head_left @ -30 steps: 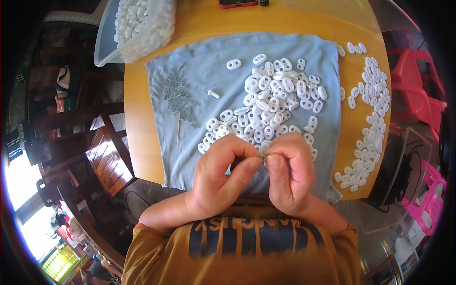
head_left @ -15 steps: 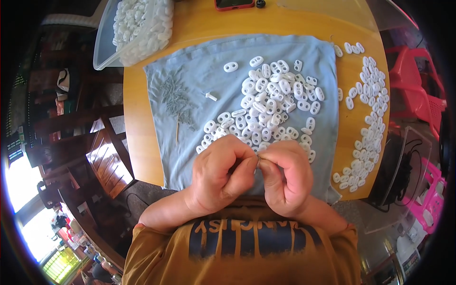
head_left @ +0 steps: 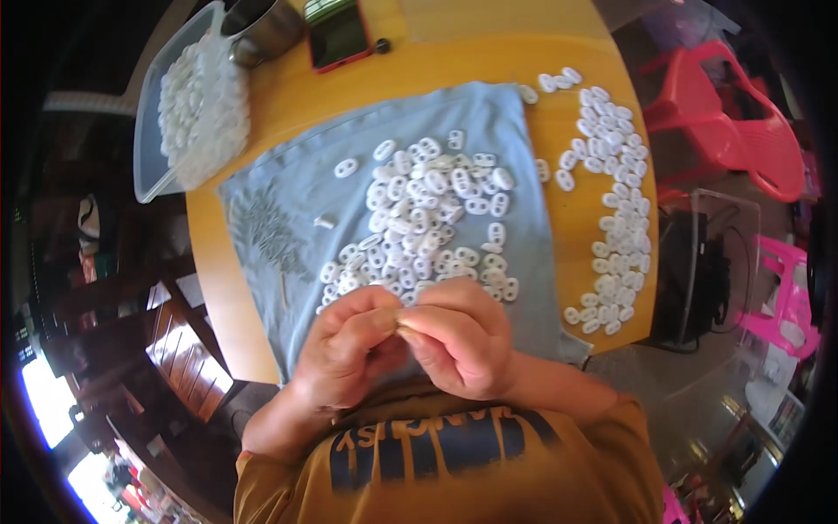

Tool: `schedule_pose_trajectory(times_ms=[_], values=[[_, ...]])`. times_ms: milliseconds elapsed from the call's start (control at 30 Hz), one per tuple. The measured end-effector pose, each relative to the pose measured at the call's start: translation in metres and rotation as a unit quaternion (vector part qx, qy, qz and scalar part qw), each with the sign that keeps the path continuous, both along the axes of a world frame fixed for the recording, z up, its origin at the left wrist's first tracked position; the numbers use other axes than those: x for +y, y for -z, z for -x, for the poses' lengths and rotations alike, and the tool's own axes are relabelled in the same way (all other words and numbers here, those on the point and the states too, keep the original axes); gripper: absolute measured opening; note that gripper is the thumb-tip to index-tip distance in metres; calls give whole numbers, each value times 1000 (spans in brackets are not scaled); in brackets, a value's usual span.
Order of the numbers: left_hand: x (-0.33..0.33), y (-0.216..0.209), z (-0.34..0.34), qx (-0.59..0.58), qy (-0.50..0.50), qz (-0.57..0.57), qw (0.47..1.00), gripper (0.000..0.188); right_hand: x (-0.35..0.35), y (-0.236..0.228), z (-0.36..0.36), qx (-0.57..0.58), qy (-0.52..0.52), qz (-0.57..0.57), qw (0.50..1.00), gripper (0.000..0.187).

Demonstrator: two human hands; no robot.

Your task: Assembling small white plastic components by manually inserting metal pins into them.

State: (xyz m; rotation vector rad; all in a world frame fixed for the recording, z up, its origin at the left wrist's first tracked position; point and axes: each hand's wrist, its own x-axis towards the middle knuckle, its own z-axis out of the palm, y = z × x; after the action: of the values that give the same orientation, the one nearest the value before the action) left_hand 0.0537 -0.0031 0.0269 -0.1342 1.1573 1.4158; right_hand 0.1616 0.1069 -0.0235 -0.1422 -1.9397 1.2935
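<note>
My left hand and my right hand meet at the fingertips above the near edge of a blue cloth. Both are closed in a pinch on something too small to make out, hidden between thumbs and forefingers. Just beyond them lies a heap of white oval plastic pieces, each with two holes. To the left on the cloth is a pile of thin grey metal pins, with a slim wooden stick at its near end. A small white plastic piece lies between pile and heap.
More two-holed white pieces run along the table's right side. A clear plastic tub of white pieces stands far left, beside a metal cup and a red-edged phone. Red and pink chairs stand off to the right.
The view has shifted, so the table sits further left and the metal cup shows. My hands stay together, fingertips pressed closer, with the right fingers now lying across the left fingertips.
</note>
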Motion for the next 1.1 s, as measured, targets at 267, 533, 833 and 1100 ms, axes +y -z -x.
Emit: schedule_pose_trajectory(times_ms=[267,533,833,1100], values=[[27,6,64,405,-51,-11,913,6,-7,-5,-3,-41,-44,69,996,36],[64,13,115,511,-69,-23,857,12,-4,-4,3,-42,-138,102,984,26],[73,32,136,523,-40,11,851,17,-3,-3,4,-44,-147,133,979,24],[71,25,150,547,-47,2,836,16,-2,-1,5,-57,-187,174,965,20]])
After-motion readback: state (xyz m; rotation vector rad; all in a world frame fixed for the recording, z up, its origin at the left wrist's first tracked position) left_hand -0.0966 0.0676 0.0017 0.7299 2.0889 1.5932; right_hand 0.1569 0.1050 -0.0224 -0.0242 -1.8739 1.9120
